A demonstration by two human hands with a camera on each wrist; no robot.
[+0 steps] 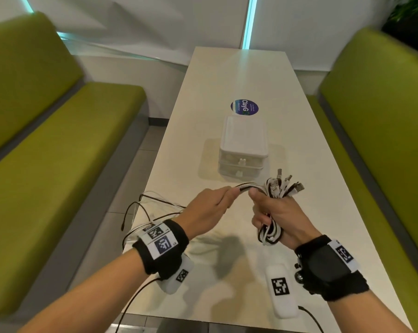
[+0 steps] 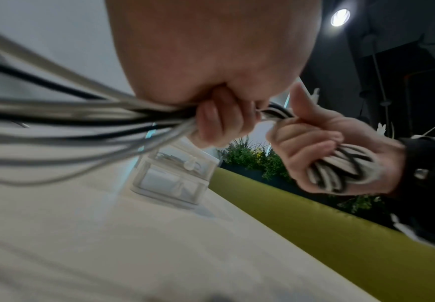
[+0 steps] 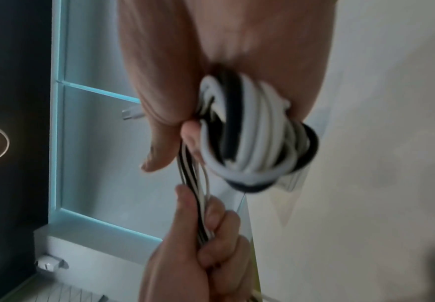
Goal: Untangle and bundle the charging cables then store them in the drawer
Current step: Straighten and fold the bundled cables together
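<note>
My right hand [image 1: 273,212] grips a coiled bundle of black and white charging cables [image 1: 270,233], loops hanging below the fist and several plug ends [image 1: 286,185] fanning out above it. In the right wrist view the coil [image 3: 250,134] wraps under the palm. My left hand [image 1: 215,203] grips the strands [image 1: 245,187] running out of the bundle, a few centimetres left of my right hand. The loose cable tails [image 1: 150,207] trail off the table's left edge; in the left wrist view these strands [image 2: 82,122] stream back from my fist. A small white drawer unit [image 1: 242,150] stands beyond the hands, both drawers closed.
The long cream table [image 1: 239,75] runs away from me, with a round blue sticker [image 1: 244,107] behind the drawer unit. Green benches [image 1: 59,140] flank it on both sides. A plant [image 2: 257,159] grows behind the right bench.
</note>
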